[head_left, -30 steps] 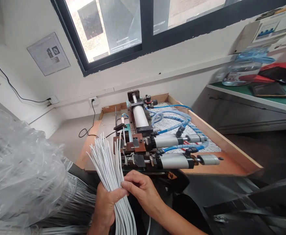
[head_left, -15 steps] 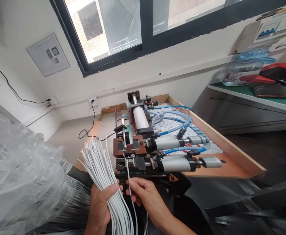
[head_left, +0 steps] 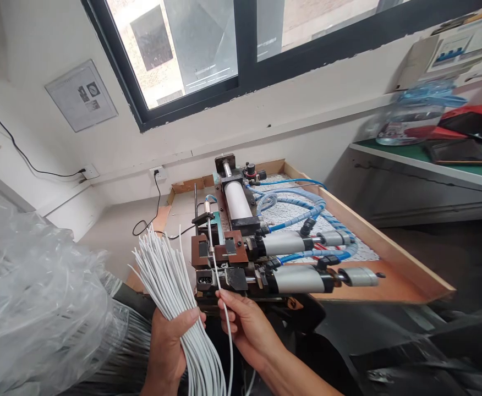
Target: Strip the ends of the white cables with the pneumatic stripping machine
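My left hand (head_left: pixel 174 341) is wrapped round a thick bundle of white cables (head_left: pixel 170 286), whose upper ends fan out toward the machine. Between thumb and fingers, my right hand (head_left: pixel 241 322) pinches one single white cable (head_left: pixel 218 278). That cable's tip reaches up into the gap between the jaws of a pneumatic machine (head_left: pixel 218 250), close to a thin metal rod (head_left: pixel 210 234). The lower part of the cable hangs past my right hand. Silver air cylinders (head_left: pixel 301 279) lie on the machine's right side.
A wooden-edged tray (head_left: pixel 406 275) surrounds the machine, with blue air hoses (head_left: pixel 319 206) inside. Clear plastic wrapping (head_left: pixel 38 291) covers more cables at left. On the right, a green shelf (head_left: pixel 418 157) bears a plastic bottle (head_left: pixel 410 118) and a dark phone-like object (head_left: pixel 458 151).
My right hand has moved slightly up toward the machine, pushing the single cable farther into the jaws. The left hand with the bundle has hardly moved.
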Motion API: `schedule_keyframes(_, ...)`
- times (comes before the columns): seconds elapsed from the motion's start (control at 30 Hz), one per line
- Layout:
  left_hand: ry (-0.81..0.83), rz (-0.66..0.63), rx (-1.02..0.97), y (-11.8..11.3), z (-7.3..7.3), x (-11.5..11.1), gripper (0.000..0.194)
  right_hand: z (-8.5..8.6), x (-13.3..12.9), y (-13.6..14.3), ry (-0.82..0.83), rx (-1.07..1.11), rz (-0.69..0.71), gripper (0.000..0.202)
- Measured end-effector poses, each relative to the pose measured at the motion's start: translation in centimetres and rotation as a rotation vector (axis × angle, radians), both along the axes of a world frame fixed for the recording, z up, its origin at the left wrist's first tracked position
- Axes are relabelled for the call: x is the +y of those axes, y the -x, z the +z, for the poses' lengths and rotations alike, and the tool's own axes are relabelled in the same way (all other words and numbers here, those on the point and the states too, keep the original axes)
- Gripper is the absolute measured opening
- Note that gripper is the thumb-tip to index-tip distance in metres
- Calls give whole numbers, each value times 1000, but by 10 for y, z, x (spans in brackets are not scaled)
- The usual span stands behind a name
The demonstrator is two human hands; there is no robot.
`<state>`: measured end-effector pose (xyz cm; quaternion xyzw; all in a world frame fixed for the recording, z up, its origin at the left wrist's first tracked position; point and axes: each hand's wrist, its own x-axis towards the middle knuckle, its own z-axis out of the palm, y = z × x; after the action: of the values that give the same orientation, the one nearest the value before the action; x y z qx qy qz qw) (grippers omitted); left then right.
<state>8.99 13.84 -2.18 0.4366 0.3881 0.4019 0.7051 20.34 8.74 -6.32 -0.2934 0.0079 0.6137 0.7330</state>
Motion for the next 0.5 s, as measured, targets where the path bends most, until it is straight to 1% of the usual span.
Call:
schedule_keyframes(0.1, -9, 0, 2, -2, 1, -2, 21, 2, 1, 1, 40, 47, 28, 22)
schedule_keyframes(0.17, -16, -4, -8, -3, -2, -4, 21, 6, 1, 4, 29, 33, 67, 23)
schedule_keyframes(0.23, -13, -26, -16, -3, -6, -7, 22, 11, 0, 8, -30, -36, 113, 24)
schedule_keyframes(0.3, -7, -63, -16, -2, -10, -10, 24, 15, -1, 11, -74, -151, 126, 24)
schedule_keyframes(0.4, -4, -97, -9, 0, -15, -15, 25, 16, -4, 15, -51, -338, 54, 23)
schedule_keyframes(0.5, -3, -103, 13, 3, -16, -16, 19, 9, -12, 16, -28, -469, -12, 24)
